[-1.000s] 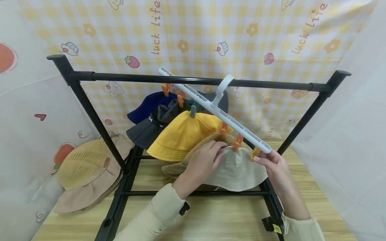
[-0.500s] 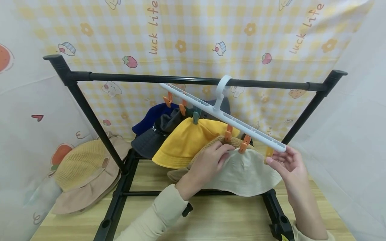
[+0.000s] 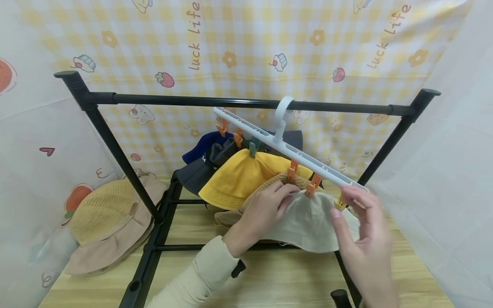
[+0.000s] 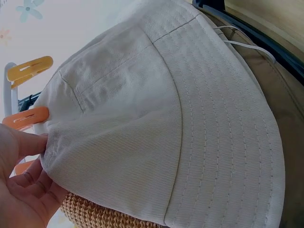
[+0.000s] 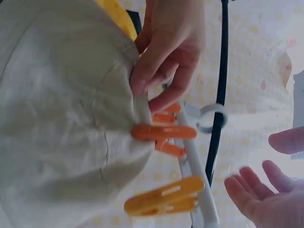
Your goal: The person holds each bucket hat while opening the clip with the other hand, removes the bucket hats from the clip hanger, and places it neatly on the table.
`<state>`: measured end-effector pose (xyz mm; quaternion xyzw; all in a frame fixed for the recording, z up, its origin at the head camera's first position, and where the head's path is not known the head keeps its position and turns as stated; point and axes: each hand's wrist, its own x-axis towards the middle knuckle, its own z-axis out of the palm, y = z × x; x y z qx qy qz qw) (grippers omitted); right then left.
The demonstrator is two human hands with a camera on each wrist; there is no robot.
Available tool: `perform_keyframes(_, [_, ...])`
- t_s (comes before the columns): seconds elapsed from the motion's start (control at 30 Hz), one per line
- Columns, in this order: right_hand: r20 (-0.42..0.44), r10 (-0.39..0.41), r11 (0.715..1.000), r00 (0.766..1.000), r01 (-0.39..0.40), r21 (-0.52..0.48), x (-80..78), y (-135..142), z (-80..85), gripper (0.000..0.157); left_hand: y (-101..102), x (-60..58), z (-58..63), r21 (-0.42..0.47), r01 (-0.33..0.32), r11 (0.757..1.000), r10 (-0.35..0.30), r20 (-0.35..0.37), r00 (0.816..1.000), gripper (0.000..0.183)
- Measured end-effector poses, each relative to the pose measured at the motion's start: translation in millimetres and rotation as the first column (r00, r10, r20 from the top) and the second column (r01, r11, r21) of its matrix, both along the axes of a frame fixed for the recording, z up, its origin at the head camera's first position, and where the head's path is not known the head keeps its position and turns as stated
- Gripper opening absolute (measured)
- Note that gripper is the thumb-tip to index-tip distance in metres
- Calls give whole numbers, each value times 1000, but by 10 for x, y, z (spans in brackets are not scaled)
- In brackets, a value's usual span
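My left hand (image 3: 265, 209) pinches the crown of a pale bucket hat (image 3: 316, 226) between thumb and fingers. An orange clip (image 5: 164, 132) bites the same crown close to those fingertips. Above runs a white clip hanger (image 3: 304, 158), hooked on the black bar and sloping down to the right. The yellow clip (image 5: 164, 197) at its low end dangles without fabric in it. My right hand (image 3: 366, 244) is beside that end, fingers spread and apart from the clip in the right wrist view. Behind the pale hat hang a woven straw hat (image 4: 102, 211) and a yellow bucket hat (image 3: 240, 179).
The black rack (image 3: 185, 101) stands on a wooden table (image 3: 292, 282). Dark grey (image 3: 196, 175) and blue (image 3: 204, 147) hats hang farther back. A straw sun hat (image 3: 104, 209) lies outside the rack's left side. A patterned cloth (image 3: 239, 38) covers the background.
The hanger's low end first swung right with the right hand holding it. Now the right hand has let go, moving slightly left and nearer the camera. The left hand keeps its hold on the bucket hat.
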<state>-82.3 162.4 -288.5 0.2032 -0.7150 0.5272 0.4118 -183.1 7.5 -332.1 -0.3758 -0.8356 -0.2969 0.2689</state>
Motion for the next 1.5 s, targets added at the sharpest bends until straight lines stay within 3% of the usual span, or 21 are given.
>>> perform_keyframes(0.1, [109, -84, 990, 990, 71, 119, 11, -88, 2, 41, -3, 10, 8, -4, 3, 1000, -4, -6, 1000, 16])
perform_keyframes(0.2, [231, -216, 956, 949, 158, 247, 7, -133, 0, 44, -8, 30, 20, -12, 12, 1000, -12, -4, 1000, 18])
perform_keyframes(0.27, [262, -276, 933, 925, 192, 305, -2, -142, -2, 47, -10, 43, 28, -21, 18, 1000, -18, -4, 1000, 19])
perform_keyframes(0.5, [244, -378, 871, 893, 253, 422, -40, -149, 16, 52, -2, 64, 50, -31, 12, 999, -13, -11, 1000, 19])
perform_keyframes(0.9, [215, -461, 825, 861, 327, 461, -138, -149, 18, 51, 63, 111, 100, -32, 2, 999, -2, -1, 1000, 19])
perform_keyframes(1.1, [187, -484, 797, 855, 342, 498, -258, -85, 6, 45, 104, 110, 124, -27, -15, 1000, 15, 8, 1000, 16])
perform_keyframes(1.2, [240, -482, 808, 843, 321, 493, -339, -34, 1, 43, 127, 104, 131, -28, -26, 999, 26, 4, 1000, 15])
perform_keyframes(1.3, [315, -455, 846, 833, 295, 445, -423, 18, -7, 45, 145, 101, 142, -28, -36, 999, 36, 16, 999, 14])
perform_keyframes(1.5, [440, -299, 954, 847, 252, 163, -551, 60, -35, 43, 145, 99, 175, -33, -50, 998, 52, 51, 997, 12])
